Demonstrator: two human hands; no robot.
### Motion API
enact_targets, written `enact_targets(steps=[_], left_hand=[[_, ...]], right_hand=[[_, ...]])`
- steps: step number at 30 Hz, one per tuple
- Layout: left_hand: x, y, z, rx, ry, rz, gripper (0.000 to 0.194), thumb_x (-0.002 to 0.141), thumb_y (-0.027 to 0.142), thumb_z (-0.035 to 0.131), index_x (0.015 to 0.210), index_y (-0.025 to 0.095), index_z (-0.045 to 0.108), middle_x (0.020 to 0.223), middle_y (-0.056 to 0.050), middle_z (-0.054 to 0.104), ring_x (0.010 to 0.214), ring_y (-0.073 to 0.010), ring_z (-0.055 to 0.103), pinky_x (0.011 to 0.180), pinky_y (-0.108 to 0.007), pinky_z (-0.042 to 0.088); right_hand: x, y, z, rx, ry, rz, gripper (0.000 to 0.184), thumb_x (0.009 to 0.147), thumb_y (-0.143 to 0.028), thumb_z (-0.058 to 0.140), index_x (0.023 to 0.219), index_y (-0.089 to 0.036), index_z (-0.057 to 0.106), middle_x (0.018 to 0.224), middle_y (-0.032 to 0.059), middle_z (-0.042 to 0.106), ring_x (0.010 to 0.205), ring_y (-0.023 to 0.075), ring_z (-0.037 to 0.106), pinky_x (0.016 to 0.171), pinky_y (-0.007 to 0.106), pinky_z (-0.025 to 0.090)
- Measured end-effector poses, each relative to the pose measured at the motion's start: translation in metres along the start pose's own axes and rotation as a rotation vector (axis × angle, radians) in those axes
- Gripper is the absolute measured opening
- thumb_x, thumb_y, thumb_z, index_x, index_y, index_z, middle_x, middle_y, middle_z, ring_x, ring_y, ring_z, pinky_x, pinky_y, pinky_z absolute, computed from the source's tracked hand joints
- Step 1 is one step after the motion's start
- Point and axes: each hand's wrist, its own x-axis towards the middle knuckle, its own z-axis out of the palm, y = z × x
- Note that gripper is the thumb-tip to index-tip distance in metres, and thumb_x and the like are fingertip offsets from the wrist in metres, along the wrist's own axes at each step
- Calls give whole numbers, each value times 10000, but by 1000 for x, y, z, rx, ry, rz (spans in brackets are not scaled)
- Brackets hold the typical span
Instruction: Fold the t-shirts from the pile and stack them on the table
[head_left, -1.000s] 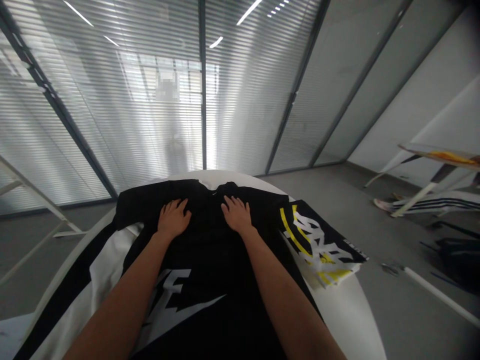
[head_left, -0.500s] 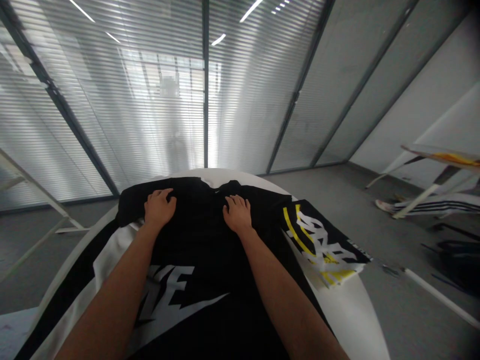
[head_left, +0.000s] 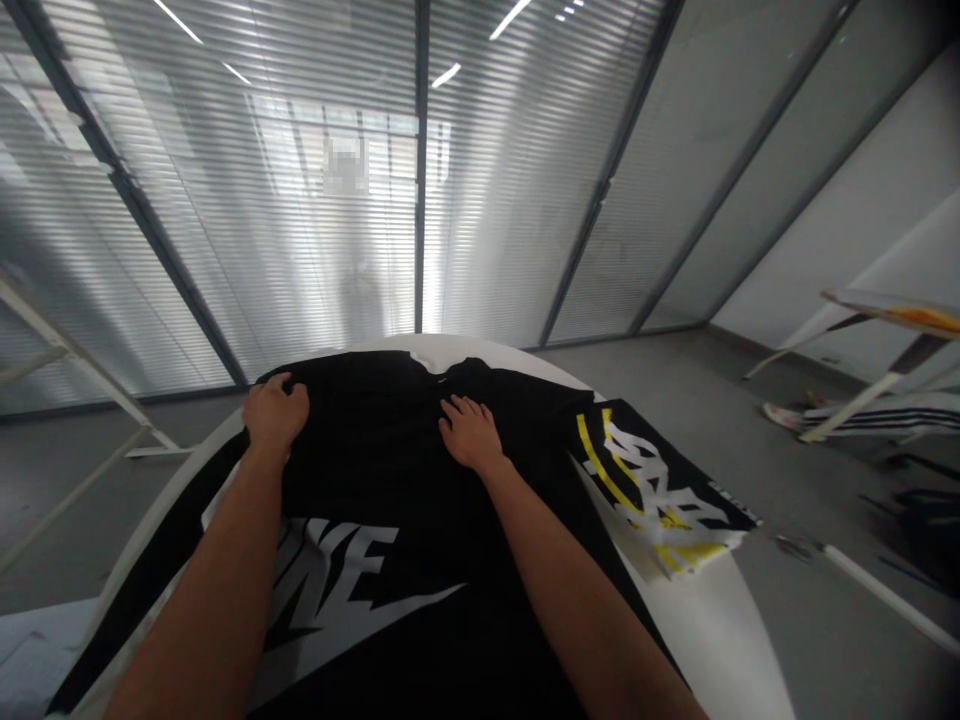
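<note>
A black shirt [head_left: 375, 440] with large grey-white lettering and a swoosh lies spread over a white rounded table [head_left: 720, 640]. Its neckline faces the far edge. My left hand [head_left: 276, 415] rests on the upper left shoulder of the shirt, thumb apart from the fingers, palm down. Flat near the collar, on the right half of the chest, lies my right hand [head_left: 471, 432] with fingers spread. A black sleeve with yellow and white print [head_left: 652, 480] extends over the right side of the table. My left forearm covers part of the lettering.
Beyond the table stands a glass wall with blinds [head_left: 495, 230]. At the right is another table [head_left: 892, 310], with a person's striped trouser leg [head_left: 892, 410] beneath it. A pale metal frame [head_left: 97, 370] stands at the left, and a white pole [head_left: 885, 595] at the lower right.
My left hand has slid left across the shirt to its shoulder edge, uncovering more of the lettering. My right hand has stayed at almost the same spot on the shirt. The view has shifted slightly.
</note>
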Motion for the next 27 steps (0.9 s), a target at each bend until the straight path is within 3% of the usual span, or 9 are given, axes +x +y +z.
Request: enact_targets(steps=[4, 8, 11, 14, 19, 23, 27], left_hand=[[-14, 24, 0, 88, 23, 41, 509, 864, 350, 468, 1317, 159, 599, 1282, -192, 585, 1197, -390, 508, 990, -568, 409], [-33, 51, 13, 94, 2, 335, 506, 895, 329, 420, 1365, 204, 562, 1382, -135, 537, 1289, -313, 460, 1075, -479, 364], [-44, 56, 32, 139, -131, 420, 505, 909, 352, 413, 1382, 236, 549, 1451, -115, 490, 1352, -297, 414, 1120, -470, 312], [-50, 50, 47, 200, -243, 405, 506, 914, 350, 404, 1391, 253, 543, 1505, -108, 438, 1405, -313, 352, 1139, -511, 263], [-48, 45, 53, 177, -255, 382, 501, 901, 357, 431, 1377, 268, 558, 1518, -96, 425, 1413, -316, 343, 1143, -529, 253], [-32, 44, 41, -10, -236, 311, 434, 862, 308, 464, 1237, 242, 672, 1369, -87, 583, 1278, -282, 509, 1096, -455, 366], [-6, 30, 15, -139, -86, 159, 401, 854, 278, 449, 1143, 174, 707, 1126, -113, 698, 1094, -251, 626, 1007, -379, 455]], right_hand=[[3, 1, 0, 7, -69, -4, 541, 987, -453, 308, 1485, -259, 391, 1572, 34, 332, 1456, 239, 239, 1179, 470, 138], [3, 1, 0, 9, -57, -4, 546, 987, -459, 307, 1487, -257, 388, 1570, 34, 337, 1456, 238, 239, 1183, 469, 132], [2, 1, 1, 15, -48, -5, 544, 987, -456, 307, 1485, -255, 392, 1566, 37, 345, 1454, 239, 244, 1182, 472, 134], [2, 1, 2, 13, -37, -8, 540, 986, -450, 314, 1478, -248, 404, 1558, 45, 360, 1446, 244, 260, 1179, 476, 141], [2, 1, 1, 14, -31, -17, 537, 982, -449, 328, 1469, -240, 419, 1552, 57, 370, 1438, 252, 275, 1175, 479, 150], [2, 1, 1, 19, -22, -17, 530, 981, -447, 333, 1460, -242, 434, 1545, 56, 383, 1433, 249, 285, 1176, 473, 150], [3, 2, 1, 22, -24, -15, 521, 981, -443, 338, 1451, -246, 445, 1543, 53, 386, 1432, 246, 285, 1174, 471, 151]])
